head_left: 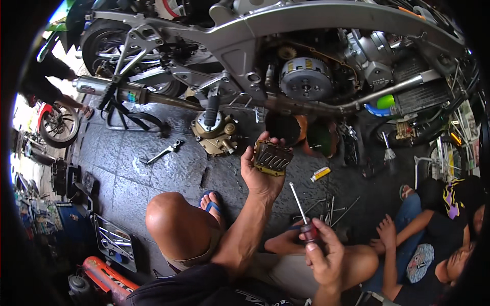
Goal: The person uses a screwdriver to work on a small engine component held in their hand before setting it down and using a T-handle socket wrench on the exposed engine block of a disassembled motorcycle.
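1. The left hand (261,183) is palm up, its fingers curled narrowly around a dark, ribbed, rectangular metal part with a yellowish rim (273,159), held above the dark grey tiled floor (168,176).
2. The right hand (326,250) is closed narrowly on the red handle of a screwdriver with a straight silver shaft (309,232); its tip points toward the metal part, apart from it.
3. A gold-and-silver rounded engine cover (214,133) lies on the floor below the lower edge of a grey metal motorcycle frame (229,33).
4. Toward the floor's near left corner, an open dark tool case (125,265) holds silver wrenches (113,240).
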Demonstrator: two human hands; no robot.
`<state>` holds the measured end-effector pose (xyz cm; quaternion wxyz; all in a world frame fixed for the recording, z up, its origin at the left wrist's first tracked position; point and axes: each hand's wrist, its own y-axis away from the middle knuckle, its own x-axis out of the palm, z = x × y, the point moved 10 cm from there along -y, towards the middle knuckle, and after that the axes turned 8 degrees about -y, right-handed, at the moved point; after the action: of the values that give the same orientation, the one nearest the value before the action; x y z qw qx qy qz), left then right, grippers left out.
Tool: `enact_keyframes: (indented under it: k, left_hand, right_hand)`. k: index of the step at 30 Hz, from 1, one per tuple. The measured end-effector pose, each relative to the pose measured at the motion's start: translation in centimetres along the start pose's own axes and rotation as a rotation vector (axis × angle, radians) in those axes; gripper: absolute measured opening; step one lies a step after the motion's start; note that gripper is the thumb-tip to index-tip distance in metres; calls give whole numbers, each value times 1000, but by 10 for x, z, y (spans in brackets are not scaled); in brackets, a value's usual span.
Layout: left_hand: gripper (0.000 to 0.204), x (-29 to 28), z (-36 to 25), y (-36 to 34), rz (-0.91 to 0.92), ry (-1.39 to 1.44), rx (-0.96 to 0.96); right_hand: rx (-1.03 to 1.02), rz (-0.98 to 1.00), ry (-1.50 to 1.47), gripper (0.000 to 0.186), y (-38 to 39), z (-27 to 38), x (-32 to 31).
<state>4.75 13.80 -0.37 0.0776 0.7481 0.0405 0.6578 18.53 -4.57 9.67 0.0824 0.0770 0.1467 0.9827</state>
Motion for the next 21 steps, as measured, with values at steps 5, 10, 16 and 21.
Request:
enact_keyframes:
  k: [5,10,16,21]
  left_hand:
    - [44,9,-1,11,92,-5,14]
    - [35,24,-8,14,183,52,47]
    - [28,39,-20,13,245,69,91]
    - [25,34,-21,11,228,36,105]
  right_hand:
    - [-23,-2,139,47,7,-14,18]
    - [-59,38,191,48,4,-10,31]
    - [-98,69,201,49,3,-5,43]
    - [-115,78,227,49,4,2,48]
